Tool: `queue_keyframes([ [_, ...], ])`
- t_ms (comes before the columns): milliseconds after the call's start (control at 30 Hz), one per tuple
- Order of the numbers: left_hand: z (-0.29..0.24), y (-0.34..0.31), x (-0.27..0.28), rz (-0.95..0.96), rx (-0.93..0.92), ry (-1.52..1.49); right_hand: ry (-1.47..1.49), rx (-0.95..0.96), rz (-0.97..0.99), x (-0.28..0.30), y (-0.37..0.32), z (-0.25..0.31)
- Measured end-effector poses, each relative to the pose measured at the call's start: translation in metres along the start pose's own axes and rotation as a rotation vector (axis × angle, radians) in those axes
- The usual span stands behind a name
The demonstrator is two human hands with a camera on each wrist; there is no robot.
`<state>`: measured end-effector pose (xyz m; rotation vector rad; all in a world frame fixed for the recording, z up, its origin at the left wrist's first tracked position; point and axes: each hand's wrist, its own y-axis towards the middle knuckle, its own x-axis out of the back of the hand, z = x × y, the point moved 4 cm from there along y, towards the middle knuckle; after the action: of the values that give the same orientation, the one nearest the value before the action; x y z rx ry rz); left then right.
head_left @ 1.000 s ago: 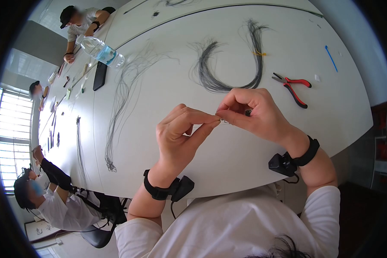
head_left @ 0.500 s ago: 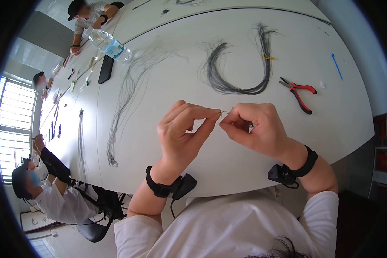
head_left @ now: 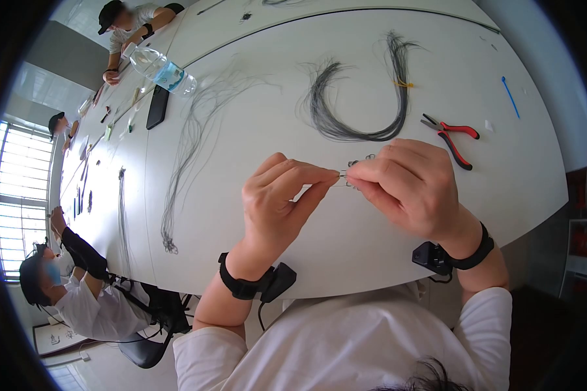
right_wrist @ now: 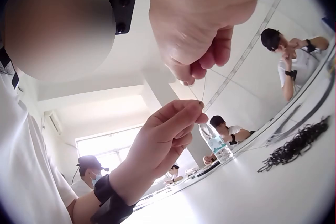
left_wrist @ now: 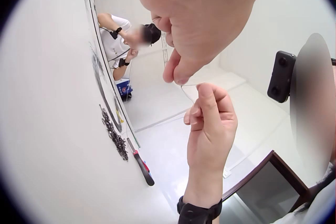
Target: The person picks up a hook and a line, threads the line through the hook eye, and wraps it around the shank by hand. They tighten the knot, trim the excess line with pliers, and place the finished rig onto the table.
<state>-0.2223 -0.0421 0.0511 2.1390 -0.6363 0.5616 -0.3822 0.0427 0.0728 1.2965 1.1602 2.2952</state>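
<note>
My left hand (head_left: 267, 195) pinches a thin strand (left_wrist: 189, 85) between thumb and forefinger, a small dark bit showing at the fingertips. My right hand (head_left: 414, 189) faces it just to the right, its thumb and forefinger pinching the same strand, which spans the short gap. In the right wrist view, the strand curves down from the right fingertips to the left ones. Both hands are held above the white table. Beyond the right hand lies a clump of dark looped strands (right_wrist: 296, 145), mostly hidden by that hand in the head view.
A U-shaped bundle of dark strands (head_left: 326, 120) with a yellow tie lies farther back. Red-handled pliers (head_left: 453, 140) and a blue stick (head_left: 511, 98) are to the right. Looser strands (head_left: 186, 159), a phone (head_left: 157, 107) and a bottle (head_left: 163, 72) are left. Other people sit around.
My right hand drew slightly away from the left fingertips, then turned so its knuckles face up, and is back close to them. The left hand stays nearly in place.
</note>
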Motion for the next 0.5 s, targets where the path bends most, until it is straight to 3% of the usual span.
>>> queue_keyframes([
  [233,-0.002,0.0,-0.002,0.031,0.006,-0.027,0.089,-0.105,0.002,0.002,0.002,-0.008],
  [433,-0.002,-0.001,-0.002,0.024,-0.029,-0.043,0.302,-0.293,-0.005,-0.006,-0.003,-0.018],
  [500,-0.002,0.0,-0.002,0.02,-0.052,-0.05,0.44,-0.442,0.047,-0.009,-0.004,-0.022],
])
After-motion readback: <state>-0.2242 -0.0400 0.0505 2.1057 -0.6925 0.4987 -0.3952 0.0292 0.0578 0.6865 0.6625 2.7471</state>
